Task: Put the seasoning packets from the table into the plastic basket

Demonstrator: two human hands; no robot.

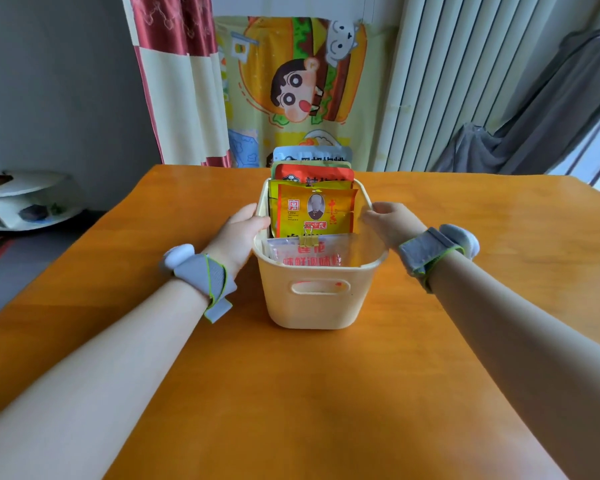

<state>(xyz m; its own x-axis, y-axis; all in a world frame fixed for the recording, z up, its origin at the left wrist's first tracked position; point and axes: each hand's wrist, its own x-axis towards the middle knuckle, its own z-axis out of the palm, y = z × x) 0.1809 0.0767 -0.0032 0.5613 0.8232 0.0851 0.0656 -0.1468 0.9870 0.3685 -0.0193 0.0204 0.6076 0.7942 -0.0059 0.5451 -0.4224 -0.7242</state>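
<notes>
A cream plastic basket [314,299] stands in the middle of the orange table [291,393]. Several seasoning packets stand upright inside it: a clear one with red print and a gold binder clip [310,252] at the front, a yellow-orange one [314,211] behind it, then a red one [314,175] and a blue-grey one [312,154] at the back. My left hand [239,233] grips the basket's left rim. My right hand [387,220] grips the right rim, fingers curled over the edge. Both wrists wear grey bands.
The table's far edge lies just behind the basket. Beyond it hang a cartoon cloth [291,88], a red-and-cream curtain [174,77] and a white radiator [440,81]. A low white shelf [25,202] stands on the floor at the left.
</notes>
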